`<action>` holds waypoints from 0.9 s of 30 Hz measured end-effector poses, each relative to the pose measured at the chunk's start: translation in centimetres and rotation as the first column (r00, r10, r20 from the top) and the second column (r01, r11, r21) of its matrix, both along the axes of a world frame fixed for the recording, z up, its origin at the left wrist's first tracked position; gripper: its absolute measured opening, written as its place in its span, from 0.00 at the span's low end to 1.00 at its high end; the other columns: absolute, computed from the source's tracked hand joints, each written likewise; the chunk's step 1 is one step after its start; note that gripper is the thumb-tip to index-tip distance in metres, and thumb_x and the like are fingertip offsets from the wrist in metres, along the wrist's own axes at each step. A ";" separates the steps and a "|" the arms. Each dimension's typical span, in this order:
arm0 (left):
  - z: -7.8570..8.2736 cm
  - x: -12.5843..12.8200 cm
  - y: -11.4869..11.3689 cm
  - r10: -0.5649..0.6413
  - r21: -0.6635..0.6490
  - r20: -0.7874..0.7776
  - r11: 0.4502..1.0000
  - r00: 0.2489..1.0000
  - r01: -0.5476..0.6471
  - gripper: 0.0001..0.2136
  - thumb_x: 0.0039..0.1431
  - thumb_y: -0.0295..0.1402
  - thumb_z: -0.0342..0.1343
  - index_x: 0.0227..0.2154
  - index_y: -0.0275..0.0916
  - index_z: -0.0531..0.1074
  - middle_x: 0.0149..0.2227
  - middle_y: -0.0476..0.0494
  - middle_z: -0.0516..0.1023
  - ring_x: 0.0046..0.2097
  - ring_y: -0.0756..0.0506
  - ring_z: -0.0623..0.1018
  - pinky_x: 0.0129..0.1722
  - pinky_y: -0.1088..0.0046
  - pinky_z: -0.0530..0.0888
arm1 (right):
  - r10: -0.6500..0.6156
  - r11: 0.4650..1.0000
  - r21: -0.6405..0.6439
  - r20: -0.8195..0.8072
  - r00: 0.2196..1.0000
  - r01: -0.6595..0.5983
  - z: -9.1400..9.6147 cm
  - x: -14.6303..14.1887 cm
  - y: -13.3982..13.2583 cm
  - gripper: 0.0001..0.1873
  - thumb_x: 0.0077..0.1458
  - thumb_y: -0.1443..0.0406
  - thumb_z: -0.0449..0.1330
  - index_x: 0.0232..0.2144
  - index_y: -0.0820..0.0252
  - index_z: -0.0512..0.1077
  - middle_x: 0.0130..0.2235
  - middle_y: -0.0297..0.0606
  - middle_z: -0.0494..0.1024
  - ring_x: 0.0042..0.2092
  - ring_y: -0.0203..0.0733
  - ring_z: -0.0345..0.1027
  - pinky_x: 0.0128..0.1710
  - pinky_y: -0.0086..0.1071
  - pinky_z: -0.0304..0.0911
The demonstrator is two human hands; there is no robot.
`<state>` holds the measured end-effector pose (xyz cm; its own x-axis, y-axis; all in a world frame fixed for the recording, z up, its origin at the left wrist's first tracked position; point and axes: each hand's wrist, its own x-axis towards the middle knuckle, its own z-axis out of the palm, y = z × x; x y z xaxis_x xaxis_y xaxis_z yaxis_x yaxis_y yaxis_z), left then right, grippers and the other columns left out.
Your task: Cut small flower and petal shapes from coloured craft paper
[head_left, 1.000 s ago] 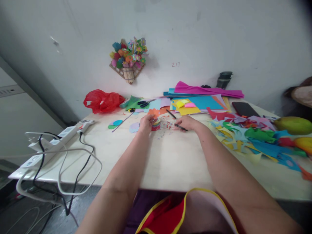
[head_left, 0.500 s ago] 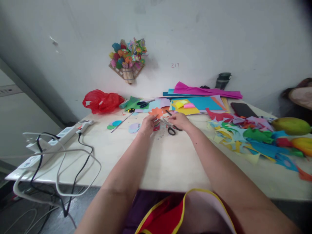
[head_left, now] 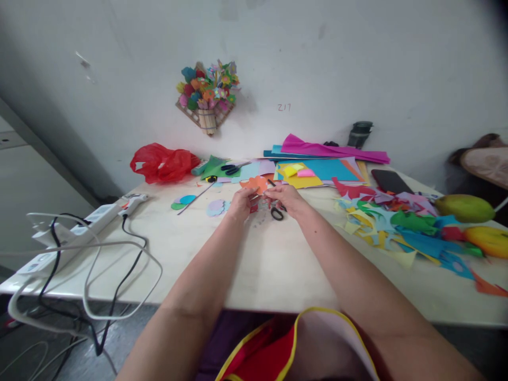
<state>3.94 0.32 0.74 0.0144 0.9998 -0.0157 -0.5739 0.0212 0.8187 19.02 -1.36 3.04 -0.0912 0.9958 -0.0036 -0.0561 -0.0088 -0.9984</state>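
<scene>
My left hand (head_left: 240,204) is closed on the lower edge of an orange paper flower (head_left: 255,183) with a scalloped outline. My right hand (head_left: 290,198) has its fingers closed around a slim black pen (head_left: 271,183), whose end sticks up past them. Its fingertips are at the right side of the orange flower; whether they touch it I cannot tell. Below that hand, scissors with black handles (head_left: 277,214) lie on the table, partly covered. Small scraps lie under both hands. To the left are pale scalloped paper cutouts (head_left: 216,208) and paper circles (head_left: 188,199).
A power strip (head_left: 65,238) with tangled cables runs along the table's left side. Behind are a red plastic bag (head_left: 161,163), dark-handled scissors (head_left: 230,169) and coloured sheets (head_left: 333,172). Paper scraps (head_left: 381,217), a phone (head_left: 391,181) and yellow-green fruit (head_left: 464,208) occupy the right.
My right hand has moved left, bringing its fingertips up to the orange flower and covering more of the scissors. My left hand still holds the flower. The view has shifted slightly.
</scene>
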 end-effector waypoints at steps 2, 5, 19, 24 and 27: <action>0.1 0.0 -0.1 -0.001 -0.007 -0.012 1.000 1.000 0.001 0.06 0.45 0.23 0.63 0.24 0.37 0.71 0.31 0.46 0.80 0.32 0.47 0.79 0.43 0.66 0.77 | -0.003 1.000 0.008 0.004 1.000 0.003 -0.1 0.0 0.0 0.07 0.53 0.75 0.67 0.25 0.64 0.78 0.28 0.40 0.83 0.23 0.30 0.69 0.14 0.19 0.52; 0.0 0.1 -0.1 0.011 -0.015 -0.017 1.000 1.000 -0.011 0.06 0.45 0.23 0.63 0.25 0.37 0.72 0.31 0.46 0.80 0.33 0.47 0.79 0.44 0.65 0.77 | -0.005 1.000 0.018 0.024 1.000 0.004 -0.1 0.0 0.0 0.06 0.53 0.74 0.68 0.25 0.64 0.78 0.28 0.40 0.83 0.23 0.30 0.69 0.15 0.19 0.52; -0.2 0.0 0.0 -0.014 -0.001 -0.038 1.000 0.999 0.014 0.07 0.44 0.24 0.65 0.27 0.37 0.73 0.30 0.45 0.81 0.33 0.46 0.80 0.44 0.66 0.79 | 0.012 1.000 -0.006 -0.009 1.000 -0.012 0.1 0.0 -0.1 0.08 0.54 0.76 0.65 0.25 0.65 0.77 0.27 0.39 0.83 0.22 0.30 0.69 0.14 0.20 0.51; -0.2 0.0 0.1 -0.012 -0.026 -0.039 1.000 0.999 0.011 0.07 0.44 0.24 0.65 0.27 0.37 0.74 0.29 0.44 0.81 0.34 0.44 0.82 0.44 0.66 0.79 | 0.008 1.000 -0.012 -0.010 1.000 -0.008 0.2 0.0 -0.3 0.07 0.54 0.76 0.66 0.25 0.65 0.77 0.27 0.40 0.83 0.23 0.30 0.70 0.14 0.20 0.51; -0.2 0.0 0.0 -0.026 -0.032 -0.043 0.999 0.999 0.024 0.06 0.45 0.24 0.64 0.28 0.37 0.75 0.29 0.44 0.82 0.32 0.45 0.82 0.43 0.66 0.79 | -0.006 1.000 -0.023 -0.010 1.000 0.006 0.2 -0.1 -0.3 0.09 0.55 0.77 0.65 0.24 0.65 0.76 0.26 0.40 0.82 0.21 0.30 0.69 0.14 0.20 0.50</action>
<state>3.95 0.35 0.55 0.0380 0.9981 -0.0488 -0.5368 0.0616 0.8415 18.94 -1.64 3.23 -0.0850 0.9961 -0.0254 -0.0658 -0.0311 -0.9974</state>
